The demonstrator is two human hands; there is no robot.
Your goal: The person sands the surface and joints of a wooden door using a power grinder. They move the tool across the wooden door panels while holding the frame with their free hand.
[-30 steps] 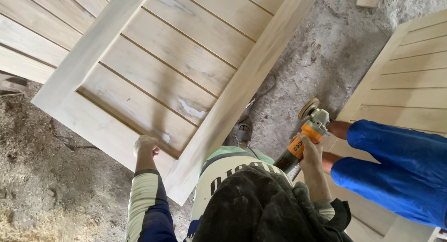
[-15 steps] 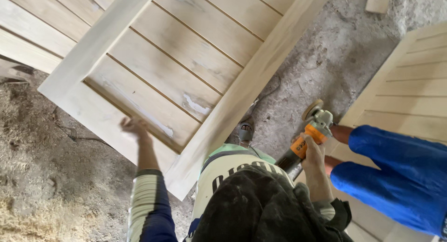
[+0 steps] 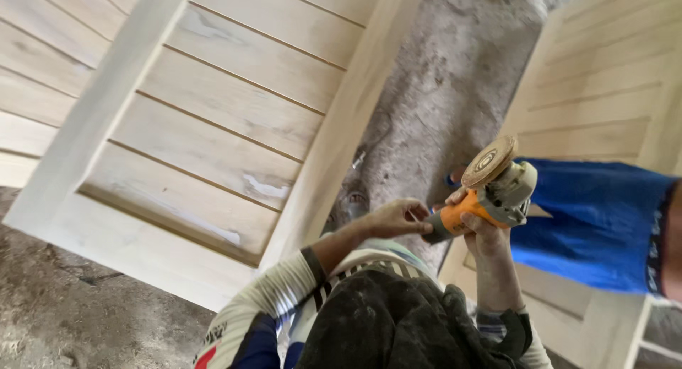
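My right hand (image 3: 477,230) grips the orange body of an angle grinder (image 3: 489,191), held up in front of me with its tan sanding disc (image 3: 489,161) tilted upward. My left hand (image 3: 399,216) has its fingers on the rear end of the grinder's orange handle. A pale wooden panelled door (image 3: 213,120) lies flat to the left, with horizontal slats and a plain frame. Neither hand touches the door.
Another person's blue-clad leg (image 3: 597,220) stands close on the right, just behind the grinder. A second wooden panel (image 3: 604,78) lies at the right. Rough grey concrete floor (image 3: 440,106) runs between the two panels. My dark clothing fills the bottom centre.
My left hand has left the door's lower frame and moved right to the grinder's handle. The grinder has risen and now sits closer to the camera.
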